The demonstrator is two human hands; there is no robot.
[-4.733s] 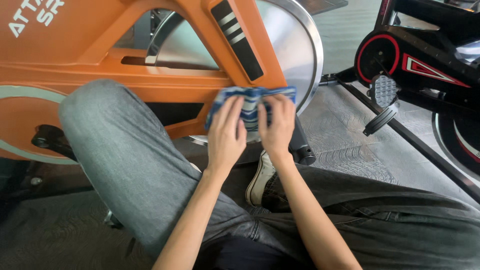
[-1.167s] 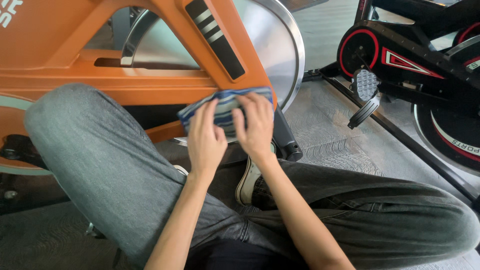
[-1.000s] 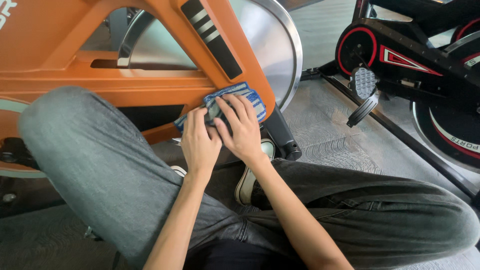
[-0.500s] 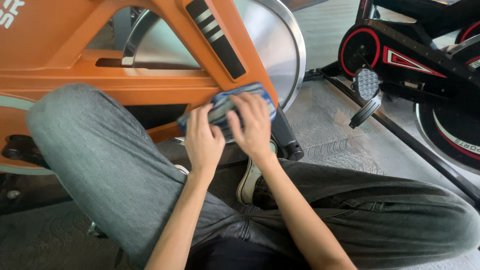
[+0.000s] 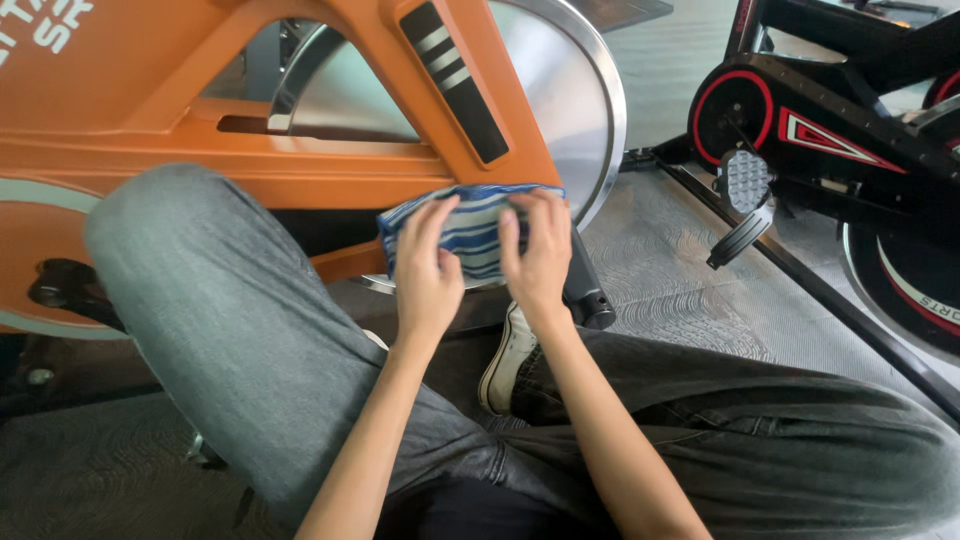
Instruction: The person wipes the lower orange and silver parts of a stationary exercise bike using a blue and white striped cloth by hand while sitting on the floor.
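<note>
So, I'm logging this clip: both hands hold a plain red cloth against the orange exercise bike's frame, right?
Not quite: the head view shows a blue-and-white striped cloth, not plain red. The left hand and right hand do hold it against the orange exercise bike.

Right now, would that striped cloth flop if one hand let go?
Probably. The striped cloth bunches and folds between the left hand and right hand, so it looks soft, limp and light, unlikely to slip from them.

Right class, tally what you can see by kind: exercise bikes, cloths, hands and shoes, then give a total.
Exercise bikes: 2, orange bike, black and red bike
Cloths: 1, striped cloth
Hands: 2, left hand, right hand
Shoes: 1, white shoe
Total: 6
</note>
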